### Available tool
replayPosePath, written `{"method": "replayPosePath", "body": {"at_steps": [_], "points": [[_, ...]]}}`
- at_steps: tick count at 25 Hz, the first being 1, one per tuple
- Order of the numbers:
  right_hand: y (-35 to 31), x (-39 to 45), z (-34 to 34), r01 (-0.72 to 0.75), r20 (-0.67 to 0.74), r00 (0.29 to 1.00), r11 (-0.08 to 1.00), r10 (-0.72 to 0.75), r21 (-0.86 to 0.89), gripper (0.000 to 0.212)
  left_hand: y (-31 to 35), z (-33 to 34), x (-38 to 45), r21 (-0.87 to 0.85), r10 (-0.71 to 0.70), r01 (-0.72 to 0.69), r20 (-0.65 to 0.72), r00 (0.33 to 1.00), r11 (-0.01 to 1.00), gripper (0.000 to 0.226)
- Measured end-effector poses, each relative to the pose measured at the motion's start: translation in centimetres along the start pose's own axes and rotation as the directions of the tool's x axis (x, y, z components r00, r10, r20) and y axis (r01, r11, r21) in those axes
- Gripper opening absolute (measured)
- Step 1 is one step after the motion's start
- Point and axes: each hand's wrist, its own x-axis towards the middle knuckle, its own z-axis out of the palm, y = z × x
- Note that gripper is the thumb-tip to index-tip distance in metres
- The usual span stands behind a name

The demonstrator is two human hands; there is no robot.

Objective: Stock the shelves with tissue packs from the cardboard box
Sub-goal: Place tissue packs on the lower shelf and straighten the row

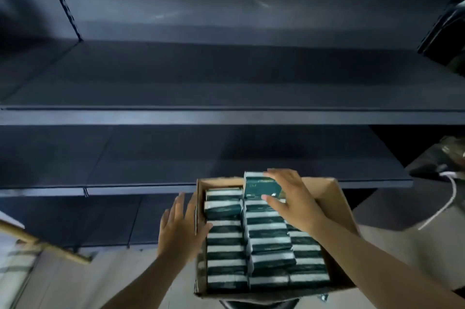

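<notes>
An open cardboard box sits low in the middle, filled with several rows of dark green and white tissue packs. My right hand grips one tissue pack, lifted upright above the far end of the box. Fingers spread, my left hand rests flat against the box's left wall and holds nothing. In front of me dark shelves run across the view: an upper shelf and a lower shelf, both bare where visible.
A wooden stick slants across the lower left over the pale floor. A white cable and dark objects lie at the right. A black item stands on the upper shelf's right end. A slotted upright is at the back left.
</notes>
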Motion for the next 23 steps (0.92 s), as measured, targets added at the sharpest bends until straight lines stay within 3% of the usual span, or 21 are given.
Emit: {"method": "replayPosePath", "body": {"at_steps": [2, 5, 11, 15, 23], "points": [[1.4, -0.9, 4.0, -0.028, 0.080, 0.996, 0.999, 0.025, 0.035, 0.057, -1.1, 3.4, -0.5, 0.005, -0.032, 0.032, 0.093, 0.995, 0.999, 0.080], [3.0, -1.1, 9.3, -0.068, 0.184, 0.982, 0.994, 0.052, 0.085, 0.051, -2.0, 7.4, -0.6, 0.014, -0.070, 0.069, 0.109, 0.992, 0.998, 0.089], [4.3, 1.4, 14.6, -0.072, 0.244, 0.969, 0.991, 0.041, 0.117, 0.046, -2.7, 9.9, -1.0, -0.087, -0.120, 0.131, 0.117, 0.986, 0.988, 0.082], [4.5, 3.2, 16.7, -0.044, 0.249, 0.968, 0.994, 0.019, 0.096, 0.045, -2.7, 10.0, -1.0, -0.170, -0.112, 0.132, 0.120, 0.986, 0.977, 0.065], [4.3, 3.9, 18.3, 0.135, 0.163, 0.978, 0.991, -0.134, 0.004, 0.041, -3.0, 10.1, -0.8, -0.156, -0.108, 0.124, 0.110, 0.988, 0.980, 0.065]]}}
